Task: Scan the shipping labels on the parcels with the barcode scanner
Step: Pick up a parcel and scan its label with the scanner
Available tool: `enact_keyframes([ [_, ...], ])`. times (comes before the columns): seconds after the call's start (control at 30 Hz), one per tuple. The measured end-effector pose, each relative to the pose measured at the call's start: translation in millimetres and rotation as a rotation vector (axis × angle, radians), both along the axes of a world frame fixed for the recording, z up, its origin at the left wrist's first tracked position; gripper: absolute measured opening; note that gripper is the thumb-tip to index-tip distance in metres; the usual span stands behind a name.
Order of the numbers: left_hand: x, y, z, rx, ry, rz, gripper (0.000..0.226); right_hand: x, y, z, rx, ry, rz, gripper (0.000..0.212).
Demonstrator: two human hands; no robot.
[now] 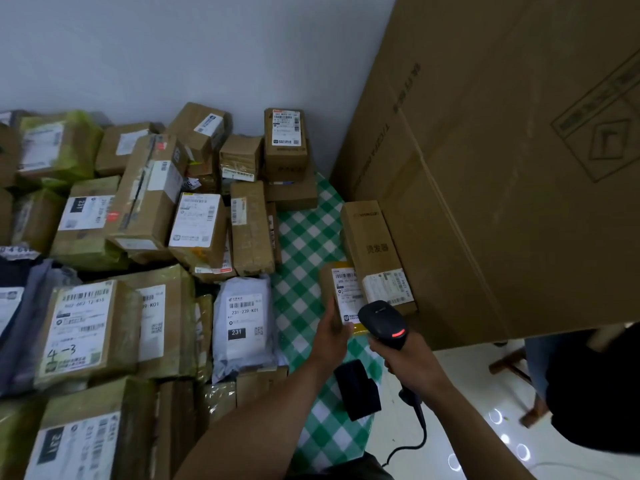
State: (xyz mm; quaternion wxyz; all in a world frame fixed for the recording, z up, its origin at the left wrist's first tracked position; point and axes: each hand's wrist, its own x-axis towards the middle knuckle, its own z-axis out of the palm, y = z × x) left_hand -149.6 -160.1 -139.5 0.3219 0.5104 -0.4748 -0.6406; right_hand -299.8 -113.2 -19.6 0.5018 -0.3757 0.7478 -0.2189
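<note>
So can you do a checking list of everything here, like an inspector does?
Surface: green-and-white checked cloth, partly bare between the parcels.
Job's things: barcode scanner, red light lit, aimed at the label on the small parcel.
Clutter: pile of labelled parcels on the left; white mailer bag; long box beside the small parcel; black object on the cloth, unclear what; huge cardboard box on the right.
Grips: left hand holds the small parcel's lower end; right hand grips the scanner's handle.
Cables: black cable hangs from the scanner's handle.
Surroundings: white wall, shiny white floor, wooden stool legs.
</note>
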Motion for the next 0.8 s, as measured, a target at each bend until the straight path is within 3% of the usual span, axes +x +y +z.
enact_keyframes([
  [0.17, 8.1, 0.9, 21.5, 0.093, -0.013, 0.105, 0.061, -1.2, 4.7, -1.1, 0.003, -0.008, -0.027, 0.019],
  [0.4, 60.0, 13.9, 19.4, 0.12, -0.023, 0.164, 0.08, 15.9, -2.5, 8.0, 0.012, -0.096, -0.042, 0.016],
  [0.53, 79.0, 17.0, 15.0, 0.076, -0.062, 0.18, 0.082, 32.3, -11.2, 21.3, 0.005, -0.194, -0.032, 0.008],
  [0.8, 83.2, 13.4, 27.2, -0.065, -0.048, 0.12, 0.083, 45.1, -38.8, 42.5, -0.005, -0.234, 0.047, 0.015],
])
